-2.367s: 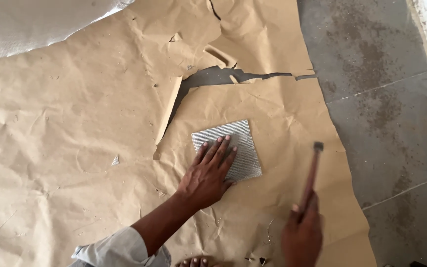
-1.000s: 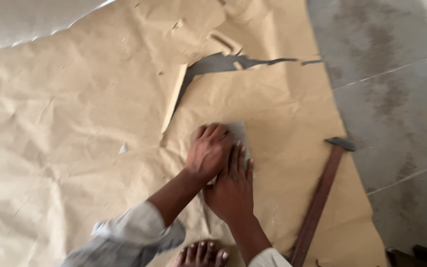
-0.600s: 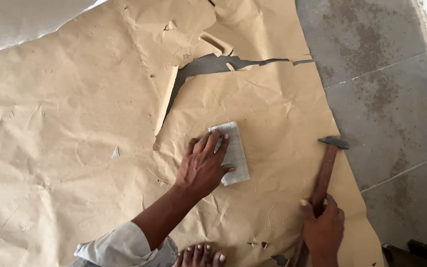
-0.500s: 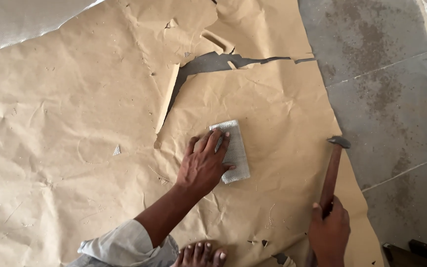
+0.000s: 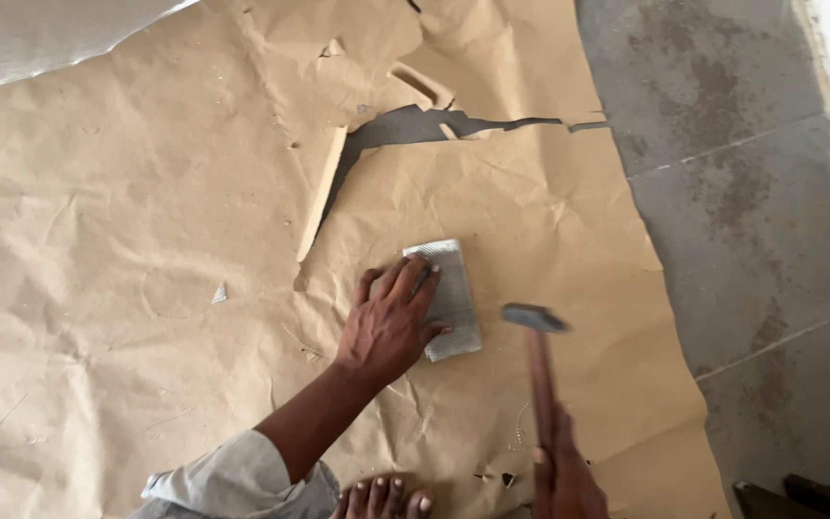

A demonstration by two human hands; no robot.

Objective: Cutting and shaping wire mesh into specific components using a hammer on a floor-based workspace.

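the paper [image 5: 146, 240] is tan brown, creased, with a dark grey gap at its tear. the tile [image 5: 451, 298] is pale grey with fine ridged lines. the hammer [image 5: 538, 370] has a dark grey head and a reddish-brown handle. the floor [image 5: 742, 192] is grey with darker blotches and thin joint lines. the sleeve [image 5: 232, 476] is light grey.

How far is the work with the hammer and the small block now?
Done: the left hand lies flat on the grey block on the brown paper. In hand: the right hand holds the hammer raised beside the block. Left: the block looks whole, with no visible break.
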